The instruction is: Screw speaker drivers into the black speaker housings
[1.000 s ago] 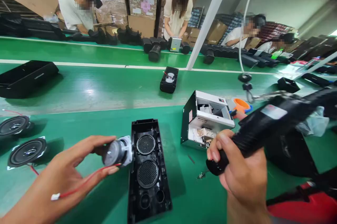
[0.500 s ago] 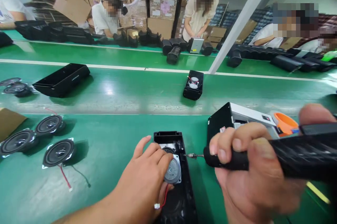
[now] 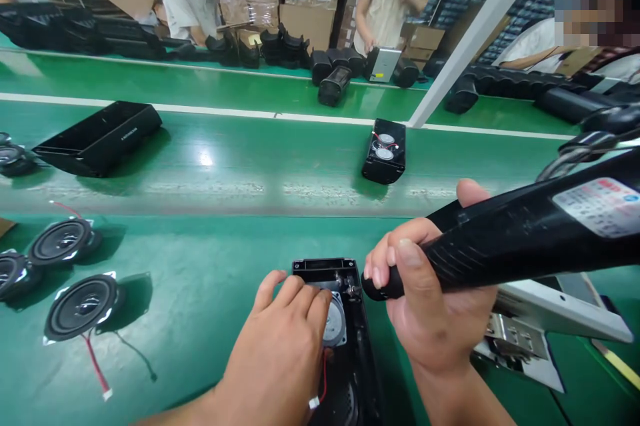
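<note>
- The left hand (image 3: 285, 339) lies palm-down, fingers spread, pressing a small round speaker (image 3: 334, 323) into the open black case (image 3: 345, 346) at the bottom centre of the green table (image 3: 200, 319) — it presses rather than grips.
- A red wire with a white plug (image 3: 314, 403) trails from the speaker at about 6 o'clock of it.
- The right hand (image 3: 430, 306) is closed tight around the handle of a black electric screwdriver (image 3: 505, 239), which slants up toward 2 o'clock; its tip sits at the speaker's corner, at about 2 o'clock of the speaker.
- A white metal box (image 3: 545, 319) lies just beside the right wrist, at 3 o'clock.
- Loose larger speakers (image 3: 83, 306) rest on the table at 9 o'clock of the case, well apart from it.
- On the belt (image 3: 250, 166) — at 12 o'clock — stands another black case (image 3: 384, 151); a long black box (image 3: 97, 138) lies at 10 o'clock.
- Other people work along the far side.
</note>
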Action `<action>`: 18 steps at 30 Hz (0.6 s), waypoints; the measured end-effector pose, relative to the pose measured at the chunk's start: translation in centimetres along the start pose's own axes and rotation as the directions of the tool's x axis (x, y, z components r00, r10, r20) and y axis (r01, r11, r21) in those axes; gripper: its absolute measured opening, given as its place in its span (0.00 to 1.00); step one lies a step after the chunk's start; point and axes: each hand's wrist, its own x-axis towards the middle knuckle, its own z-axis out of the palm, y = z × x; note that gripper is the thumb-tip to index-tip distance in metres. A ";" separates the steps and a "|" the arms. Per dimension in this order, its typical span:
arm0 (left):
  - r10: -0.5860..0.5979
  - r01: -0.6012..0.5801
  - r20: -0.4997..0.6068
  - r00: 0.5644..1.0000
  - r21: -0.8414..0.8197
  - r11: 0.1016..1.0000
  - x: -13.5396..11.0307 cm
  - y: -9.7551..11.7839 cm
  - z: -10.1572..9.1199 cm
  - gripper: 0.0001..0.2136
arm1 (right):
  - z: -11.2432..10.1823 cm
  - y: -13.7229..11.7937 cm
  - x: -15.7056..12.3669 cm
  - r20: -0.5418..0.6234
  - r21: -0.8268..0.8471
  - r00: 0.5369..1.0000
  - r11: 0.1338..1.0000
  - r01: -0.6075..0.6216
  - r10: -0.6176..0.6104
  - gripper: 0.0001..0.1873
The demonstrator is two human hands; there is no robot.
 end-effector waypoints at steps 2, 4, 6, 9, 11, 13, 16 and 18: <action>-0.006 0.006 0.050 0.999 0.002 1.000 0.1 0.1 -0.2 0.24 | 0.0 -0.1 -0.1 -0.009 0.008 0.999 0.999 -0.045 0.045 0.31; -0.008 0.008 0.087 0.996 0.001 1.000 0.2 0.1 -0.3 0.27 | -0.1 -0.1 -0.2 -0.011 0.008 0.997 0.997 -0.075 0.075 0.32; -0.013 0.014 0.104 0.994 -0.007 1.000 0.3 0.1 -0.4 0.27 | -0.1 0.1 -0.3 -0.004 0.003 0.997 0.997 -0.080 0.080 0.32; -0.028 0.030 0.111 0.993 -0.015 0.999 0.5 0.0 -0.4 0.25 | -0.1 0.3 -0.4 0.005 -0.014 0.997 0.997 -0.072 0.072 0.32; -0.032 0.034 0.114 0.993 -0.015 0.999 0.5 0.0 -0.4 0.25 | -0.1 0.5 -0.3 0.009 -0.014 0.998 0.998 -0.069 0.069 0.32; -0.030 0.032 0.117 0.993 -0.013 0.999 0.5 0.0 -0.4 0.25 | -0.1 0.7 -0.3 0.009 -0.016 0.997 0.997 -0.078 0.078 0.32; -0.027 0.028 0.116 0.993 -0.007 1.000 0.4 0.0 -0.4 0.26 | -0.1 1.0 -0.5 0.014 -0.042 0.997 0.996 -0.080 0.081 0.33; -0.018 0.018 0.112 0.994 -0.003 1.000 0.3 0.1 -0.3 0.27 | -0.2 1.2 -0.6 0.025 -0.067 0.996 0.994 -0.081 0.083 0.34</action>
